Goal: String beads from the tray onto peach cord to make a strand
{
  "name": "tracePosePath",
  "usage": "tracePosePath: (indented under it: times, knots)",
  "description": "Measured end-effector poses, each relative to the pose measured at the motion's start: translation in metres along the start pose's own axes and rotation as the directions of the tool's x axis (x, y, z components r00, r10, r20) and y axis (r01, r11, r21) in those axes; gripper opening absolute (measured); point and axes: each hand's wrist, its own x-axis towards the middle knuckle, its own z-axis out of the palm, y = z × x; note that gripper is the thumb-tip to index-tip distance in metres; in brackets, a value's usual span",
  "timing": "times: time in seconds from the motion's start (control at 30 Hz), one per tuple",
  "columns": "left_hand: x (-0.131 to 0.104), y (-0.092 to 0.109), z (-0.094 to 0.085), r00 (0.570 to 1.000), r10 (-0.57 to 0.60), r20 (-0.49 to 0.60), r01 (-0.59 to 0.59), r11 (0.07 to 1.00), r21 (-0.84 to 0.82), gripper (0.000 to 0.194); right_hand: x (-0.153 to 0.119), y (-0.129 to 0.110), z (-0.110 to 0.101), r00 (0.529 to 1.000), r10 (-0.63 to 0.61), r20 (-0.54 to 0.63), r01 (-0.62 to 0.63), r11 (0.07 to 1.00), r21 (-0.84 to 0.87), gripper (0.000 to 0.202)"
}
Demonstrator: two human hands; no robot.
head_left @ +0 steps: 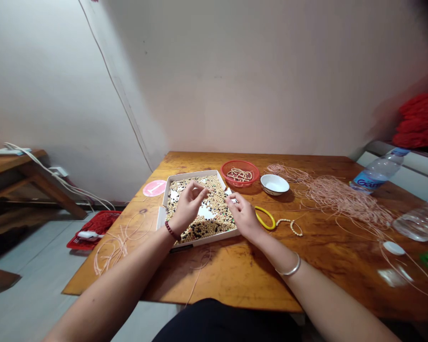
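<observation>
A shallow white box [161, 216] on the wooden table holds loose small beads [203, 228], mostly cream with dark ones among them. Over the middle of the box is my left hand [188, 206], thumb and fingertips pinched together. My right hand [243, 217] hovers at the box's right edge, its fingers also closed in a pinch. Whatever sits between the fingertips of either hand is too small to make out. Just right of my right hand lie a yellow loop-shaped handle [266, 218] and a short string of cream beads [295, 227].
Behind the box stand a red basket [240, 164] of beaded strings and a white bowl [274, 183]. Pink cords [345, 199] spread across the right side, near a plastic bottle [376, 173]. More cords [114, 249] and a pink disc [154, 188] lie left.
</observation>
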Motion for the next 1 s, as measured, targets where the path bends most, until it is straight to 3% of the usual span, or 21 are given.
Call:
tracePosePath:
  times: [0.2,0.33,0.53,0.73,1.0]
  knots:
    - [0.0,0.002,0.0,1.0,-0.001,-0.027,0.001,1.0,0.013,0.025,0.001,0.004,-0.001,0.995,-0.09,-0.037,0.087,0.992,-0.088,0.034]
    - [0.001,0.004,-0.001,0.999,-0.018,-0.041,0.019,1.0,0.006,0.026,0.004,0.009,-0.003,0.996,-0.075,-0.048,0.071,0.994,-0.078,0.036]
    - [0.001,0.005,-0.001,0.998,-0.026,-0.049,0.027,0.999,0.018,0.026,0.004,0.009,-0.002,0.998,0.052,-0.025,-0.05,0.996,0.079,0.037]
    - [0.001,0.004,-0.001,0.998,-0.028,-0.054,0.03,0.999,0.036,0.025,0.006,0.001,-0.003,0.966,0.231,0.114,-0.257,0.897,0.359,0.045]
    - [0.0,0.003,-0.001,0.999,-0.016,-0.037,0.017,0.999,0.038,0.024,0.006,-0.001,-0.005,0.947,0.262,0.187,-0.318,0.849,0.421,0.046]
